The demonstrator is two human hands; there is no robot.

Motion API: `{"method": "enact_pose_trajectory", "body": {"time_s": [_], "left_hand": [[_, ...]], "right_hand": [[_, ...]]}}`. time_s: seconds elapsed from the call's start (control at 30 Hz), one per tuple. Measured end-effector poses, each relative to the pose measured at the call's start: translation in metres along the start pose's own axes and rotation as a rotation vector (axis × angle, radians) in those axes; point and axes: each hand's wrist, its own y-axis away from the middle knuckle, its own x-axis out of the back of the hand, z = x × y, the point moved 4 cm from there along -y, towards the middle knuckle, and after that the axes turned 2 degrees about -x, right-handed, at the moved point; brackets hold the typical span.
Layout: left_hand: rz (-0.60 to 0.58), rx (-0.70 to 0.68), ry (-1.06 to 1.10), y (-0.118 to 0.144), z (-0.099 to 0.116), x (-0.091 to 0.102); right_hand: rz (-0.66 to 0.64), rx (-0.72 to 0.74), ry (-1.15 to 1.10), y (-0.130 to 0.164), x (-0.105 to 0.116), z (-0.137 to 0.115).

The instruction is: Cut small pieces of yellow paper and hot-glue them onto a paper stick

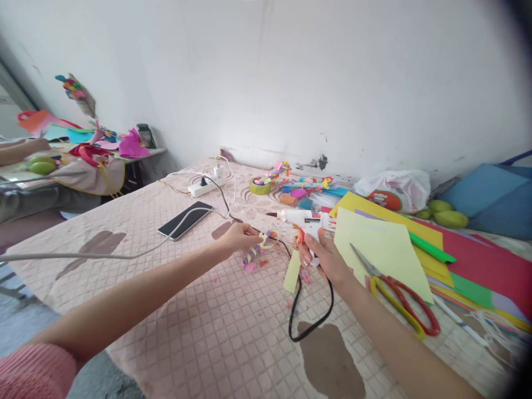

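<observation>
My right hand [322, 254] is wrapped round the handle of a white hot glue gun [305, 216], whose dark nozzle points left. A black cord [310, 336] loops down from its handle. Left of it, my left hand [239, 239] pinches a small pale yellow paper piece [263, 239] between thumb and fingertips. Under those fingertips lies a purple and yellow striped paper stick [251, 254]; whether the fingers touch it, I cannot tell. A small orange-red piece [298, 236] shows by the gun's trigger. A pale yellow paper strip [292, 271] lies below my right hand.
Scissors [397, 302] rest on coloured paper sheets [382, 249] at right. A phone [185, 220] and a power strip [206, 187] are on the left. Behind the gun are a tape roll [260, 186] and a plastic bag [397, 188]. Another person's arm [25, 151] is at far left.
</observation>
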Motion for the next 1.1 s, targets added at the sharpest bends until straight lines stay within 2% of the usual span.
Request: {"method": "enact_pose_trajectory", "body": {"time_s": [0.37, 0.57, 1.1], "left_hand": [[0.036, 0.03, -0.053, 0.002, 0.001, -0.007], [0.016, 0.016, -0.106, -0.001, -0.003, -0.009], [0.038, 0.012, -0.137, -0.003, -0.007, -0.009]], "right_hand": [[-0.022, 0.011, 0.015, 0.002, -0.001, -0.01], [-0.031, 0.02, 0.048, 0.002, 0.0, -0.011], [0.012, -0.002, 0.034, 0.002, 0.001, -0.013]]}}
